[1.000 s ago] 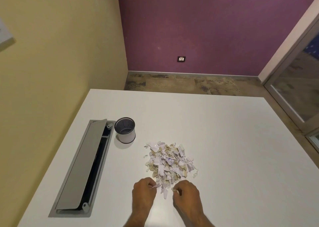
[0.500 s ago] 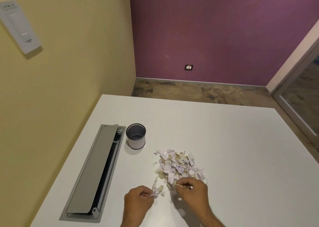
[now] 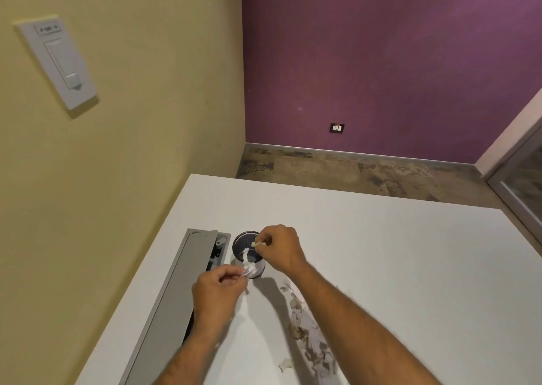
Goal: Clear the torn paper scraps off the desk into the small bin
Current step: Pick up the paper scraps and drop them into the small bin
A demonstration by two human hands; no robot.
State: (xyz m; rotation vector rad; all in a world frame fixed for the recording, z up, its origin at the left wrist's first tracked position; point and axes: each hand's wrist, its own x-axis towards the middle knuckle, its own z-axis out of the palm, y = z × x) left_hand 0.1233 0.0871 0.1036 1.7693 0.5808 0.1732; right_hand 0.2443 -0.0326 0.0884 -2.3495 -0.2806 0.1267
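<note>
A small round bin (image 3: 242, 242) with a dark inside and white wall stands on the white desk (image 3: 396, 267). My right hand (image 3: 280, 247) hovers over its rim, fingers pinched on a small paper scrap. My left hand (image 3: 218, 289) is just in front of the bin, pinching white scraps (image 3: 249, 271) at the bin's near edge. A white scrap hangs over the bin's opening between the two hands. The pile of torn white and beige scraps (image 3: 308, 332) lies on the desk near me, partly hidden under my right forearm.
A long grey cable hatch (image 3: 176, 296) with its lid raised runs along the desk left of the bin. A yellow wall with a white switch plate (image 3: 58, 62) stands close on the left. Beyond the desk's far edge are bare floor and a purple wall.
Both hands left the pile and moved forward and left to the bin, each carrying pinched scraps. The view shifted, so the pile now sits lower under my right arm.
</note>
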